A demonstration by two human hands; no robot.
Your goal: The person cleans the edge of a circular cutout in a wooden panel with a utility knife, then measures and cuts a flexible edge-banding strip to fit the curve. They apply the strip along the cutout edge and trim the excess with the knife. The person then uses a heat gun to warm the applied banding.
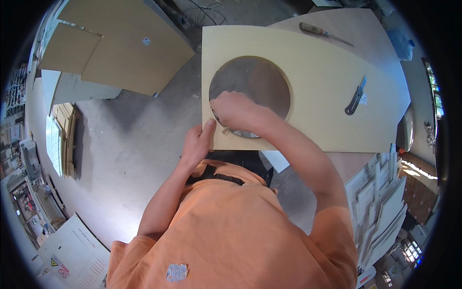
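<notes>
A pale wooden board (pixel 317 111) with a large round cut-out lies in front of me. My left hand (pixel 198 142) grips its near left corner, thumb on top and the other fingers hidden underneath. My right hand (pixel 234 108) is closed in a fist at the left rim of the cut-out; whatever it holds is hidden by the fingers. Just below that fist, a small light-coloured scrap (pixel 224 130) sits by the rim. On the right part of the board rests a utility knife (pixel 355 100) with its blade out.
A slim tool with a worn handle (pixel 313 29) lies at the far edge. The board rests on a larger table (pixel 385 43). Big brown panels (pixel 120 43) stand at the far left, stacked boards (pixel 67 139) below them. White panels (pixel 378 207) lean at the right.
</notes>
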